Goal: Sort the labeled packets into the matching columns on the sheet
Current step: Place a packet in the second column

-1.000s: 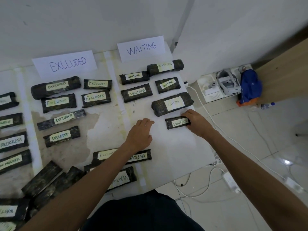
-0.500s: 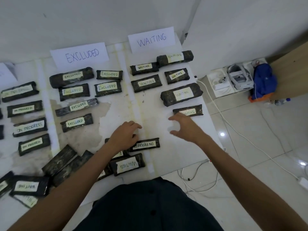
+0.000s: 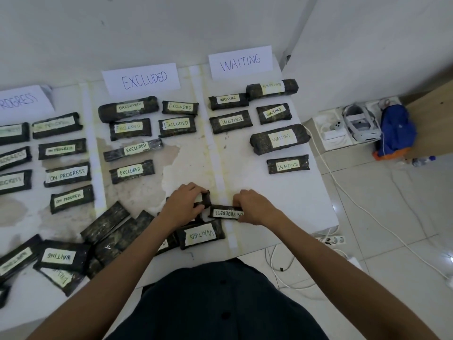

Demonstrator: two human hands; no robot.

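Both hands have dropped back to the near pile: the right hand [image 3: 255, 207] now pinches the upside-down ON PROGRESS packet [image 3: 226, 212] lying near the sheet [image 3: 294, 207] edge, while the left hand [image 3: 182, 208] curls around another dark packet [image 3: 205, 198] just beside it, below the EXCLUDED column [image 3: 141, 79].

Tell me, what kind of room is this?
Probably a plain indoor workroom or office corner. A white sheet sits by bare white walls, the floor is tiled, and a headset and charging cables lie beside it.
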